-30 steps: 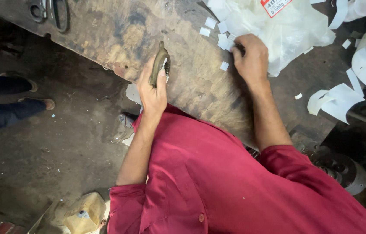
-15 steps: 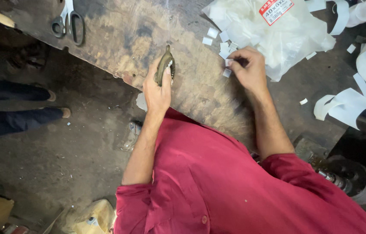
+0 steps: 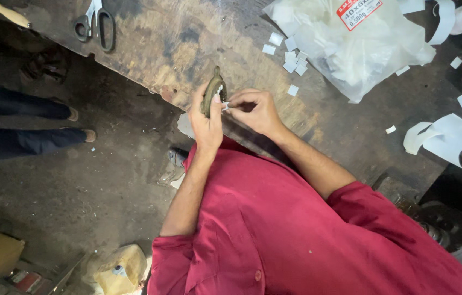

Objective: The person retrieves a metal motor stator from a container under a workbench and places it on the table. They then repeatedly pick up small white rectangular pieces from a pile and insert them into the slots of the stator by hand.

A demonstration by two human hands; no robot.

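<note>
Our left hand (image 3: pixel 207 123) has its grip closed around a curved olive-brown metal piece (image 3: pixel 212 90), held upright above the worn wooden table (image 3: pixel 187 43) so our right hand (image 3: pixel 255 109) can pinch a small white paper square (image 3: pixel 225 105) against it.

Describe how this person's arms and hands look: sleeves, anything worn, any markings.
Both arms wear a red shirt with sleeves rolled up above the elbows, leaving the forearms bare. The left hand and right hand are bare: no gloves, and no watch, ring or markings can be seen.

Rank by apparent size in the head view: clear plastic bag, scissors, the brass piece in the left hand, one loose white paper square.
1. Clear plastic bag
2. Scissors and brass piece: look alike; the piece is partly hidden by the left hand, so unranked.
3. White paper square
</note>
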